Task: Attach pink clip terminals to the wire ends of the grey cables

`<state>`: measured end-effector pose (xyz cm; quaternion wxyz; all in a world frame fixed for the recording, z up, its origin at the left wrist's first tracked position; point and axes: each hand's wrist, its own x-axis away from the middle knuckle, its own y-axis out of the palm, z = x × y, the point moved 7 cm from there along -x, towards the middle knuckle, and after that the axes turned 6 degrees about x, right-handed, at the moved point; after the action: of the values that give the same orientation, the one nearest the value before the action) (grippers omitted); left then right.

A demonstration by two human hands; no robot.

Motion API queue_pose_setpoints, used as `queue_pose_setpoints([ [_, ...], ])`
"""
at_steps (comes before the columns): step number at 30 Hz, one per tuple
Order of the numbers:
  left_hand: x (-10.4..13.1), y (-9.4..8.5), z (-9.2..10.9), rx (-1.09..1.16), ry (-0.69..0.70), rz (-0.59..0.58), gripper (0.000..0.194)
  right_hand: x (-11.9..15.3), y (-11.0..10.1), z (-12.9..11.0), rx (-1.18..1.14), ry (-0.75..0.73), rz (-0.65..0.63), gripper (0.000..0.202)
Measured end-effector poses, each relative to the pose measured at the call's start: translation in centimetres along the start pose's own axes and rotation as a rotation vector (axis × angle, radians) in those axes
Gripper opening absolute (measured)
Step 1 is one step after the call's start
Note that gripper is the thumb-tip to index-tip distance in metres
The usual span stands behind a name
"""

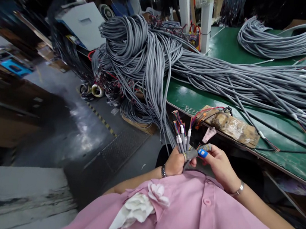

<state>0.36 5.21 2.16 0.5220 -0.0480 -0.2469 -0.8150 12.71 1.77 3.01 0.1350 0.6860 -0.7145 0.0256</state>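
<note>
Several gray cables [182, 144] clenched in left hand [176, 163]; right hand [221, 164] pinching, object unclear; packet [193, 41] print illegible.

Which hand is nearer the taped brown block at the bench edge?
Right. The right hand is just below the taped brown block in view; the left hand is farther left, gripping grey cables.
</note>
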Motion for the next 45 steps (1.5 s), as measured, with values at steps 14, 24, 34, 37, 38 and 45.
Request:
queue_pose_setpoints([
  [14,-0.3,-0.8,-0.7,0.069,0.033,0.037,0.028,0.1,-0.8,1.1,-0.087,0.035,-0.004,0.022],
  [24,-0.1,0.1,-0.4,0.014,0.026,-0.024,0.032,-0.2,-0.1,0.5,-0.028,0.045,-0.023,0.026],
  [34,-0.3,-0.6,-0.9,0.070,0.049,0.051,0.033,0.3,0.1,0.3,-0.059,0.021,0.055,0.022],
  [37,-0.3,-0.7,-1.0,0.087,0.042,0.063,0.032,0.3,0.1,0.4,-0.061,0.019,0.066,0.024],
  [38,-0.3,-0.7,-1.1,0.090,0.039,0.070,0.032,0.3,0.1,0.4,-0.056,0.025,0.065,0.025],
  [45,-0.5,-1.0,-0.8,0.100,0.051,0.088,0.030,0.2,-0.5,0.8,-0.074,0.018,0.004,0.020],
])
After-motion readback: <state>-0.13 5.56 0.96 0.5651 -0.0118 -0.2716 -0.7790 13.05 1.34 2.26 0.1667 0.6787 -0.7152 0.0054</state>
